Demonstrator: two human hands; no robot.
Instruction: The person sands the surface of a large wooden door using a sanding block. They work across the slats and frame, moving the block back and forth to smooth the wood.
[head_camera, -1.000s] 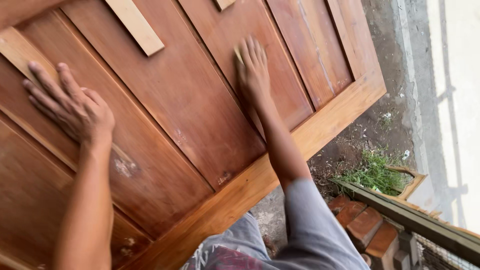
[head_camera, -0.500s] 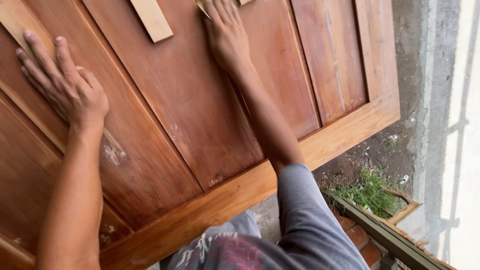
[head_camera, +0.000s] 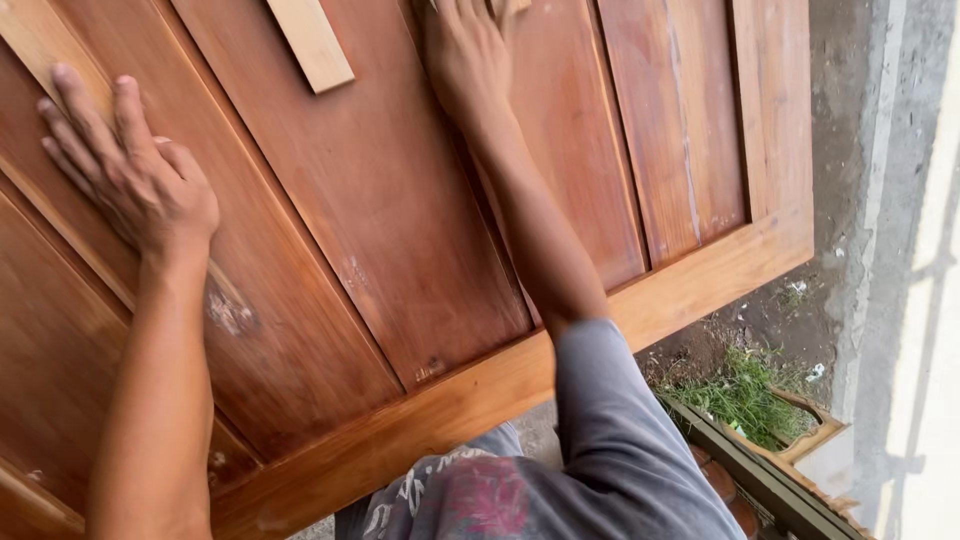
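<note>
since the earlier frames my right hand (head_camera: 468, 58) has slid further up the wooden door (head_camera: 400, 250), and it now sits at the top centre of the frame with its fingertips cut off by the upper edge. the left hand (head_camera: 130, 175) has kept its place at the upper left, though the whole view has swung so the door's lower rail lies flatter across the picture.

i see the left hand spread open, palm flat on the wood, fingers pointing toward the upper left corner and lying across a raised stile between two panels. it grips nothing. the right hand also lies flat against a reddish-brown panel, palm down, as far as i can see it; whether something is under its fingertips i cannot tell, since they run out of the picture.

the door fills most of the frame, from the left edge to the right of centre, its panels darker and its bottom rail (head_camera: 600, 340) a paler orange wood running from lower left up to the right. a pale wooden strip (head_camera: 312, 42) lies on the door at the top, between my two hands and touching neither.

my grey sleeve (head_camera: 620, 440) covers the lower centre. to the lower right i see a patch of grass (head_camera: 745, 395) on bare dirt, beside a grey concrete wall (head_camera: 880, 200).
</note>
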